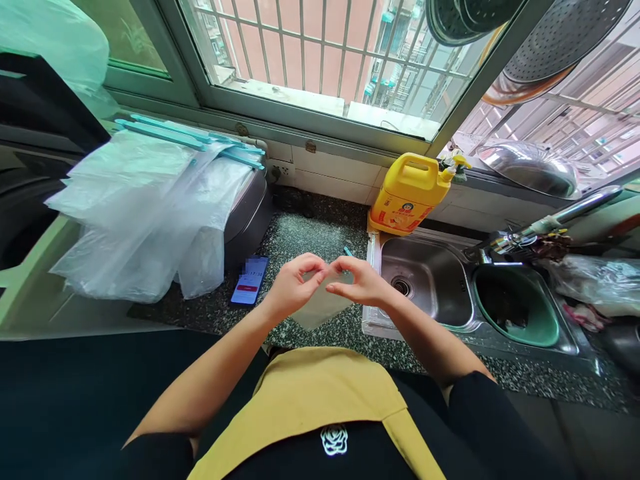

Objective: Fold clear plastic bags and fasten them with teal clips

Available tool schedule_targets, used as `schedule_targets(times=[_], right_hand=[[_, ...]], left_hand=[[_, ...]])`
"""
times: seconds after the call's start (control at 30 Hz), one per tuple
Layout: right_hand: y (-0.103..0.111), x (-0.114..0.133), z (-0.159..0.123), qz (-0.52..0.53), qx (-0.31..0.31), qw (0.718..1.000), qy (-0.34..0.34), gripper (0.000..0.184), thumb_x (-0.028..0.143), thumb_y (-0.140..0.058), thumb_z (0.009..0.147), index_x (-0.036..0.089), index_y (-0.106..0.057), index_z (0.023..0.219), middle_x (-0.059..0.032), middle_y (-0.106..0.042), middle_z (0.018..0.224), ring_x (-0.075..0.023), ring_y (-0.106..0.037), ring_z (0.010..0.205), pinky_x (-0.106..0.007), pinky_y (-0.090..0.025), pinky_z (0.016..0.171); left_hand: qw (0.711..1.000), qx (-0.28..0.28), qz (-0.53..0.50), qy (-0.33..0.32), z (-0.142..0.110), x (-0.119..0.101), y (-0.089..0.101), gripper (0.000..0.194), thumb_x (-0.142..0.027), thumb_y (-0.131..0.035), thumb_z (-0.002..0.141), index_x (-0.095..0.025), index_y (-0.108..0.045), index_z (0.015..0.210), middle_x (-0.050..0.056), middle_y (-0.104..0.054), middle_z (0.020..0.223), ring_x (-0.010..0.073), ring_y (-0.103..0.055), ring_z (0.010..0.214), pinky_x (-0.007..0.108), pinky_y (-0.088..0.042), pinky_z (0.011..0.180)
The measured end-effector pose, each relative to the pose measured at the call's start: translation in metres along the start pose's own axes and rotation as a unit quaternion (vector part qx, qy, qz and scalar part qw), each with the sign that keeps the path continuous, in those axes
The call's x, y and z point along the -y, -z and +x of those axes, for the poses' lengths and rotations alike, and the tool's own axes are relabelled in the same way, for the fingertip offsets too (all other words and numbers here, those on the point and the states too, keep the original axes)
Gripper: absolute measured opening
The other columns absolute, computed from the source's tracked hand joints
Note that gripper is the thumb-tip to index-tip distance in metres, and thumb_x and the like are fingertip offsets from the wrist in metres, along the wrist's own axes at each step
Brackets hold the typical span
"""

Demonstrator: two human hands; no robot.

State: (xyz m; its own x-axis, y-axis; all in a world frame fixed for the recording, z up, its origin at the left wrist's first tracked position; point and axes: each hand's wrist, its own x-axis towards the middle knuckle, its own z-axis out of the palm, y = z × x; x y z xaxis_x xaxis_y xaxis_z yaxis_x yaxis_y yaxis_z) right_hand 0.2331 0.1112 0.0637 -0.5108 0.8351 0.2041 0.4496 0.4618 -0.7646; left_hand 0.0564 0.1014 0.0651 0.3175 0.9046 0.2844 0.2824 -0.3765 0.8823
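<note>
In front of my body, over the counter, a translucent plastic bag (320,312) hangs below my fingers. My left hand (296,285) pinches its upper part, thumb and forefinger curled together. Close against it, my right hand (361,283) is also closed on the bag, and the fingertips of both hands nearly meet. Just beyond my right hand a small light-blue strip (349,251) shows; whether it belongs to the bag I cannot tell. To the left, several more clear plastic bags (135,233) with light-blue strips (165,131) drape over a dark grey case (247,217).
A phone (249,280) with a lit screen lies on the speckled counter (305,233) left of my hands. To the right are a yellow jug (407,197), a steel sink (450,300) and a green basin (545,327). A barred window (320,47) stands behind.
</note>
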Motion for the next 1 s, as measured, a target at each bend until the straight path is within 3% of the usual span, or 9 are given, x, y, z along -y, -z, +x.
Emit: schedule_targets(times=[0.13,0.2,0.3,0.5,0.63,0.77,0.83,0.9,1.0], right_hand=[[-0.001,-0.003,0.001,0.003,-0.025,1.000,-0.016,0.006,0.021,-0.062,0.077,0.018,-0.062,0.072,0.0001,-0.064,0.070,-0.0116,-0.056,0.066,-0.024,-0.043,0.064],[0.000,-0.007,-0.001,0.022,-0.020,0.999,-0.021,0.011,0.018,-0.058,0.079,0.017,-0.062,0.069,0.0002,-0.064,0.067,-0.0110,-0.057,0.064,-0.024,-0.044,0.064],[0.002,-0.013,-0.004,0.039,-0.010,0.999,-0.036,0.003,0.020,-0.063,0.075,0.017,-0.064,0.074,-0.0003,-0.066,0.070,-0.0118,-0.059,0.066,-0.025,-0.046,0.065],[0.005,-0.022,-0.009,0.092,-0.010,0.994,-0.066,0.012,0.030,-0.064,0.077,0.018,-0.064,0.075,-0.0006,-0.065,0.070,-0.0129,-0.059,0.067,-0.027,-0.047,0.067],[0.001,-0.033,-0.013,0.267,-0.059,0.955,-0.119,0.063,0.062,-0.067,0.067,0.022,-0.057,0.114,-0.0055,-0.069,0.089,-0.0197,-0.065,0.085,-0.035,-0.049,0.079],[-0.022,-0.040,-0.024,0.408,-0.079,0.894,-0.164,0.083,0.079,-0.059,0.058,0.021,-0.055,0.117,-0.0106,-0.070,0.097,-0.0257,-0.065,0.095,-0.039,-0.049,0.083],[-0.037,-0.042,-0.032,0.425,-0.076,0.884,-0.178,0.078,0.073,-0.066,0.056,0.021,-0.057,0.113,-0.0094,-0.070,0.095,-0.0242,-0.066,0.092,-0.037,-0.049,0.083],[-0.052,-0.047,-0.039,0.393,-0.082,0.893,-0.205,0.056,0.058,-0.072,0.061,0.020,-0.061,0.100,-0.0062,-0.070,0.088,-0.0203,-0.066,0.084,-0.034,-0.050,0.080],[-0.071,-0.063,-0.047,0.287,-0.084,0.917,-0.266,0.022,0.038,-0.065,0.068,0.018,-0.060,0.074,-0.0018,-0.066,0.074,-0.0150,-0.061,0.069,-0.030,-0.049,0.072]], left_hand=[[0.998,-0.051,-0.014,0.040,-0.005,0.008,0.004,0.017,-0.029,-0.056,0.080,-0.017,-0.062,0.070,0.003,-0.064,0.069,0.0151,-0.058,0.067,0.026,-0.045,0.063],[0.994,-0.078,-0.031,0.068,-0.008,0.011,0.007,0.019,-0.031,-0.057,0.080,-0.017,-0.062,0.069,0.001,-0.062,0.065,0.0138,-0.056,0.062,0.024,-0.044,0.058],[0.987,-0.115,-0.064,0.097,-0.013,0.014,0.010,0.020,-0.033,-0.058,0.078,-0.017,-0.062,0.068,0.000,-0.061,0.062,0.0126,-0.055,0.058,0.023,-0.045,0.056],[0.972,-0.170,-0.104,0.126,-0.018,0.022,0.010,0.021,-0.035,-0.060,0.077,-0.017,-0.063,0.066,0.000,-0.062,0.060,0.0110,-0.054,0.053,0.022,-0.046,0.053],[0.954,-0.204,-0.166,0.143,-0.017,0.026,0.012,0.025,-0.041,-0.060,0.078,-0.018,-0.059,0.069,0.001,-0.066,0.063,0.0105,-0.055,0.049,0.022,-0.046,0.049],[0.933,-0.248,-0.210,0.157,-0.018,0.035,0.013,0.027,-0.044,-0.060,0.078,-0.018,-0.055,0.073,0.002,-0.070,0.071,0.0099,-0.058,0.047,0.021,-0.048,0.048],[0.930,-0.268,-0.194,0.160,-0.021,0.045,0.008,0.026,-0.043,-0.057,0.080,-0.018,-0.054,0.075,0.002,-0.070,0.073,0.0098,-0.058,0.048,0.021,-0.049,0.048],[0.940,-0.264,-0.129,0.172,-0.026,0.061,0.000,0.024,-0.041,-0.050,0.084,-0.018,-0.054,0.077,0.003,-0.070,0.076,0.0111,-0.061,0.052,0.023,-0.051,0.053],[0.954,-0.195,0.071,0.217,-0.033,0.093,-0.014,0.022,-0.030,-0.040,0.087,-0.018,-0.056,0.077,0.006,-0.070,0.081,0.0162,-0.066,0.072,0.031,-0.054,0.071]])
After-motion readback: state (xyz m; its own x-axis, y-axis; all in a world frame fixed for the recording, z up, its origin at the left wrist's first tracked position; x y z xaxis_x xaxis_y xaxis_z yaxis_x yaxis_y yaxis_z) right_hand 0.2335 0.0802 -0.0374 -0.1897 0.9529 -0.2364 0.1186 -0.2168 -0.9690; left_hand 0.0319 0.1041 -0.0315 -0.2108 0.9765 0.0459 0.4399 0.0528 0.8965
